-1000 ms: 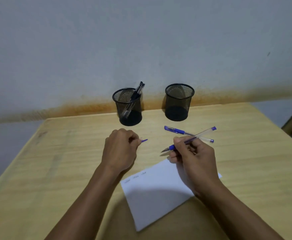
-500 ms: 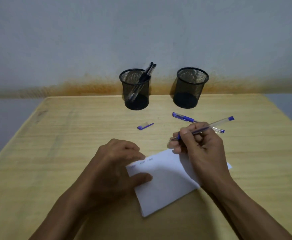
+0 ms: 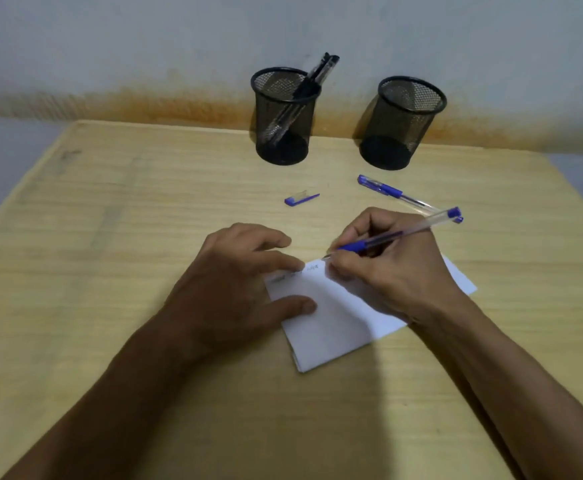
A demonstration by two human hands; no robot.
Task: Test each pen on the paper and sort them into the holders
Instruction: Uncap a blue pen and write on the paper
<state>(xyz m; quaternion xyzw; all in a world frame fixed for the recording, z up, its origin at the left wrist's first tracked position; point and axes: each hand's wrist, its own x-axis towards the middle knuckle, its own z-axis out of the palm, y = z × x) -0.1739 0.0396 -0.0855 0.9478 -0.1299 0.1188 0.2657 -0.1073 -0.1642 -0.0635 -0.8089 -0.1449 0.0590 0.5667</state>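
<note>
The paper is pinned flat by the spread left hand so the pen, gripped in the right hand, can be tested without slipping.

Wooden table: holders, paper, pen, cap.

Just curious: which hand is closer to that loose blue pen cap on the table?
Left. The left hand sits just below the pen cap; the right hand is farther, down to its right.
</note>
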